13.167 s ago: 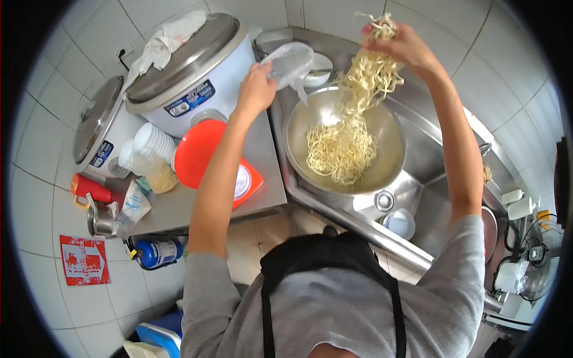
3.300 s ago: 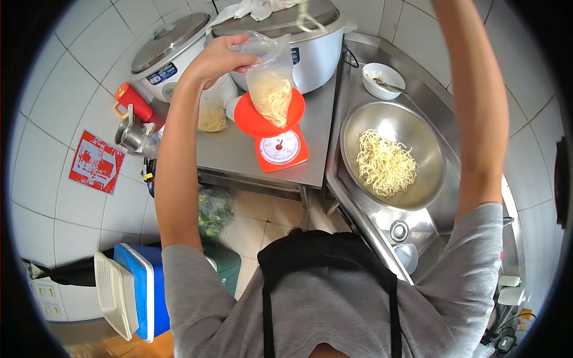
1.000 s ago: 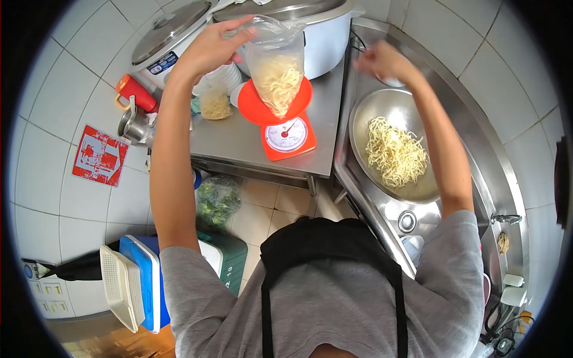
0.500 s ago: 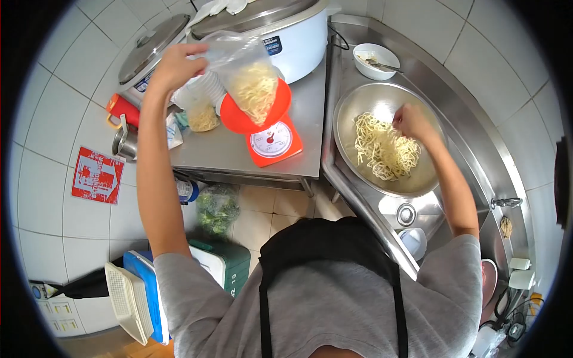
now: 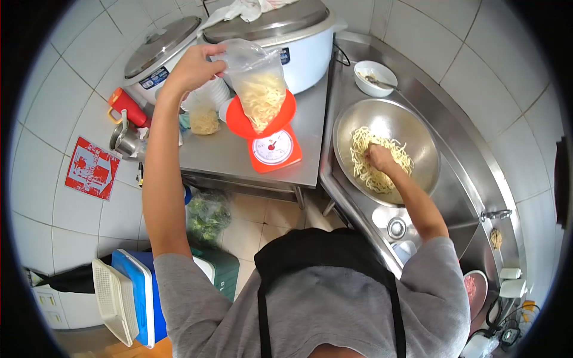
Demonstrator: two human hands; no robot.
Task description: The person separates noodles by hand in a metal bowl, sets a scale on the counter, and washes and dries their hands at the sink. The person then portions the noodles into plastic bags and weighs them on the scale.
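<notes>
With its fingers pinched on the top edge, my left hand holds up a clear plastic bag of noodles. The bag's bottom rests on the red pan of a kitchen scale. My right hand is down in the large metal bowl, its closed fingers among the pale noodles. How much noodle it grips is hidden.
Behind the scale stand two large cookers, with a small noodle bag at the left. A white bowl with a spoon lies beyond the metal bowl, above the sink drain.
My right hand has come from beyond the bowl down into the noodles and moved left within them. My left hand still holds the bag over the scale. The view has shifted slightly.
</notes>
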